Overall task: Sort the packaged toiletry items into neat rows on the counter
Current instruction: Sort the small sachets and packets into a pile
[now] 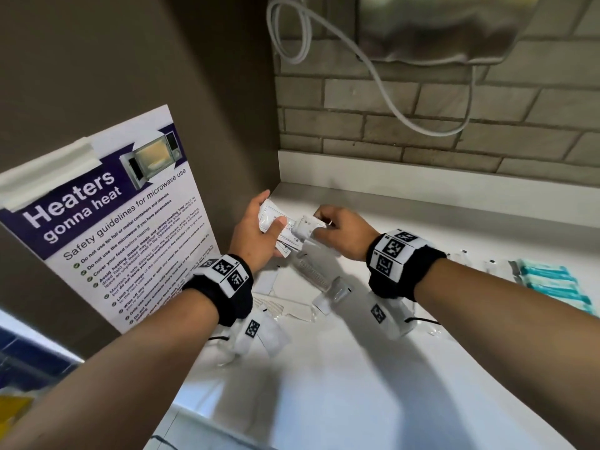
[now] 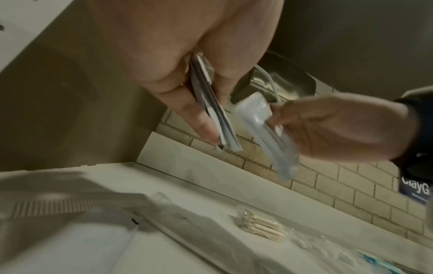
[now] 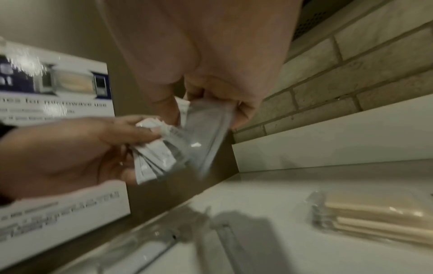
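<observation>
My left hand (image 1: 269, 212) is raised over the counter's back left corner and grips a fanned stack of flat white sachets (image 1: 281, 229), thumb on top. In the left wrist view the sachets (image 2: 227, 137) stand edge-on between its fingers. My right hand (image 1: 321, 222) is right beside it and pinches a clear plastic packet (image 1: 306, 226) that touches the stack. The right wrist view shows that packet (image 3: 206, 140) hanging from the thumb and fingers, with the sachets (image 3: 157, 159) just to its left.
Loose packets lie on the white counter (image 1: 357, 368) under my wrists: packaged combs (image 1: 282, 308), clear packets (image 1: 328, 284) and a pack of wooden swabs (image 2: 260, 226). Teal toothbrushes (image 1: 552, 284) lie at the right. A microwave poster (image 1: 123, 222) covers the left wall; a cable (image 1: 383, 89) hangs above.
</observation>
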The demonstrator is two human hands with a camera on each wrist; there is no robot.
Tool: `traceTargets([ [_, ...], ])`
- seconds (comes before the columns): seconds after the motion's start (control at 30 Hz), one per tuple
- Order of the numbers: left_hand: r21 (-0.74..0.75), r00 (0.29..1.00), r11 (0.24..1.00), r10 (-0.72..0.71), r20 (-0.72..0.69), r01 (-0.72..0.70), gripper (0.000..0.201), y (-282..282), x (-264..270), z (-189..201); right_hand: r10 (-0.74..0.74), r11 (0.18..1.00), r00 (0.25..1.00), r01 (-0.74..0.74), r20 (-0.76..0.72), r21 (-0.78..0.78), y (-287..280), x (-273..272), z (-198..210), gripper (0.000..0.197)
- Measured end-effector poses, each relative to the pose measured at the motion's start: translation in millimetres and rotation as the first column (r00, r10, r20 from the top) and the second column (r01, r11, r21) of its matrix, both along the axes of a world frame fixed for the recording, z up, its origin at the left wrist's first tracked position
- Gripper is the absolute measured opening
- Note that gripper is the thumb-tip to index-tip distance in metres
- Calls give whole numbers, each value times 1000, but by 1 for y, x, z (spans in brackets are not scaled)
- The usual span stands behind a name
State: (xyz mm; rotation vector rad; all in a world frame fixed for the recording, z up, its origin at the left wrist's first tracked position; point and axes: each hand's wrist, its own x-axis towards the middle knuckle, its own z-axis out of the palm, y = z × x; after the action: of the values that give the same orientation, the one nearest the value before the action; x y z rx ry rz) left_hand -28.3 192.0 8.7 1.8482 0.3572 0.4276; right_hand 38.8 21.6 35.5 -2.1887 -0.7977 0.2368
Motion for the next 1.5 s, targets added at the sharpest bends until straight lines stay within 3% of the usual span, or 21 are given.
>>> traceTargets([
  [0.03, -7, 1000, 1000, -7, -3, 6, 56, -3, -2, 0, -14, 999, 1000, 15, -15, 35, 1, -1, 3, 7],
  [0.13, 4, 1000, 1000, -20, -1, 20, 58, -10, -5, 0, -52, 959, 995, 74, -88, 273, 5, -1, 7, 33],
  [0.2, -86, 1000, 996, -8, 7, 8, 55, -14, -5, 0, -38, 915, 989, 91, -140, 394, 5, -4, 10, 47],
  [0.27, -213, 1000, 977, 19, 24, -14, 47, -16, -4, 2, -48, 901, 985, 115, -165, 418, 7, -4, 9, 62],
  [0.37, -263, 997, 964, 58, 50, -43, 35, -20, -3, 7, -140, 886, 978, 194, -156, 422, 10, -6, 0, 45],
  [0.53, -396, 999, 918, 1, 37, 13, 25, -32, -7, 16, -242, 864, 944, 314, -224, 393, 9, -10, -7, 25],
  [0.7, -320, 987, 935, -156, 23, 155, 31, -54, -9, 8, -302, 911, 948, 317, -99, 262, -13, -20, -19, 29],
  [0.8, -322, 979, 926, -204, 6, 195, 29, -71, -11, 1, -426, 872, 900, 436, -93, 221, -31, -30, -28, 48],
  [0.83, -327, 976, 922, -219, 2, 208, 29, -76, -13, -2, -437, 860, 883, 466, -172, 208, -38, -34, -27, 60],
  [0.87, -329, 971, 917, -240, -3, 226, 32, -81, -15, -5, -407, 856, 865, 474, -294, 209, -46, -38, -27, 65],
  [0.93, -351, 952, 892, -307, -12, 284, 45, -88, -17, -13, -279, 893, 829, 410, -484, 187, -62, -42, -25, 45],
  [0.97, -370, 939, 875, -344, -21, 312, 54, -90, -19, -15, -254, 921, 837, 362, -485, 142, -69, -43, -25, 32],
  [1.03, -417, 913, 843, -402, -68, 340, 62, -92, -21, -20, -259, 942, 869, 323, -422, 87, -83, -45, -29, 27],
  [1.13, -440, 842, 797, -518, -146, 414, 41, -93, -25, -28, -284, 950, 900, 310, -331, 27, -97, -44, -38, 34],
  [1.27, -277, 797, 839, -536, -278, 468, 25, -97, -29, -32, -254, 954, 962, 233, -97, -189, -109, -50, -47, 30],
  [1.33, 51, 774, 827, -500, -388, 560, 21, -99, -28, -28, -176, 927, 983, 150, -46, -343, -108, -57, -51, 24],
  [1.4, 409, 758, 658, -416, -502, 632, 29, -101, -27, -26, -127, 881, 992, 111, -4, -460, -106, -64, -54, 17],
  [1.43, 505, 756, 574, -381, -532, 644, 38, -103, -27, -26, -121, 870, 993, 113, 14, -481, -105, -66, -55, 14],
  [1.5, 578, 763, 501, -365, -534, 644, 57, -104, -23, -27, -111, 858, 992, 128, 63, -497, -103, -68, -56, 12],
])
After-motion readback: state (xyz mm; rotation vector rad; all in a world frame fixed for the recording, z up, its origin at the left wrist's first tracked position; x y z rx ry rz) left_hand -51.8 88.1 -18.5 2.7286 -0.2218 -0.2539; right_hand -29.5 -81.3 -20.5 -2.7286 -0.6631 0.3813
